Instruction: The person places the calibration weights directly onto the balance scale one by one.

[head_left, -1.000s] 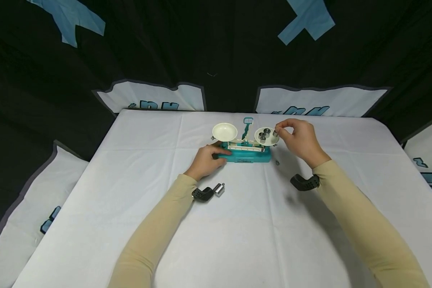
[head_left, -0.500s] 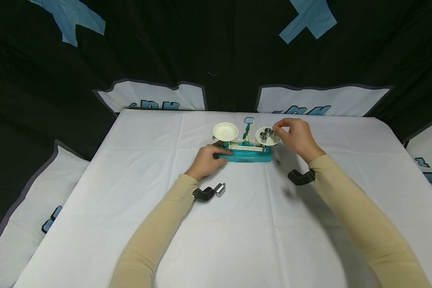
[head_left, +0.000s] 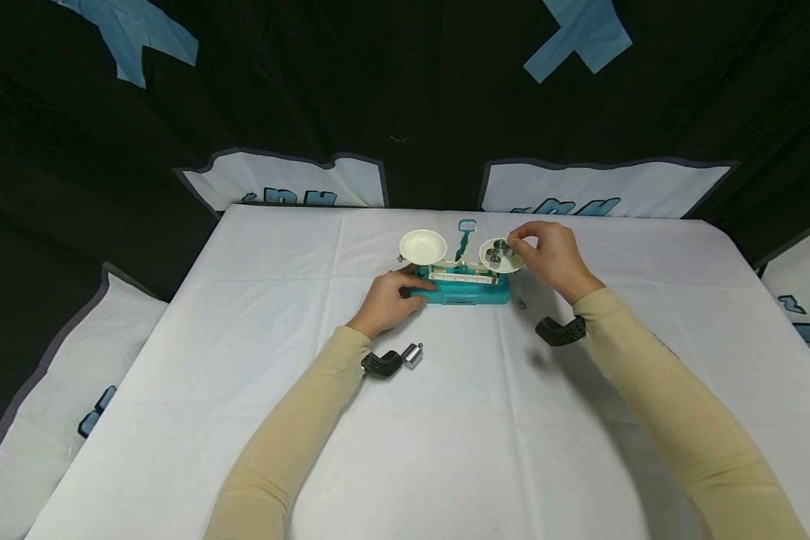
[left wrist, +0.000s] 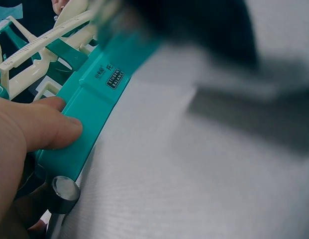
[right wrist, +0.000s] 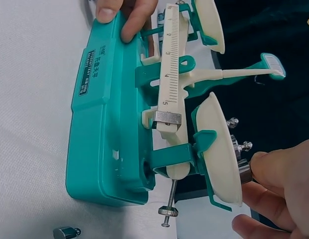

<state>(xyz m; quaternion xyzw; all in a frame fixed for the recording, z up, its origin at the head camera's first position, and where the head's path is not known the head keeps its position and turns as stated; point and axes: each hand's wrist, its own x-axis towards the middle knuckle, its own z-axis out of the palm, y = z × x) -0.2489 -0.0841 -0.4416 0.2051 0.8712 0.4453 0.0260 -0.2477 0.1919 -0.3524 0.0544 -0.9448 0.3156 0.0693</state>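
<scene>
A teal student balance (head_left: 459,292) stands on the white table with two cream pans. My left hand (head_left: 394,296) grips the left end of its base, thumb on top (left wrist: 54,127). A grey round-ended piece (left wrist: 64,191) shows beside those fingers; I cannot tell what it is. Between thumb and fingers, my right hand (head_left: 550,255) pinches a cylindrical metal weight (right wrist: 245,172) at the right pan (right wrist: 219,154). Several knobbed metal weights (head_left: 494,253) stand in that pan. Nothing lies in the left pan (head_left: 422,247).
A larger metal weight (head_left: 412,355) lies on the table beside the left wrist camera (head_left: 382,364). One small weight (right wrist: 66,232) lies near the base's right end. The pointer and its scale plate (right wrist: 273,66) rise behind the beam.
My right hand has moved slightly left, bringing its weight from the right pan's outer rim closer to the other weights. The left hand stays on the base.
</scene>
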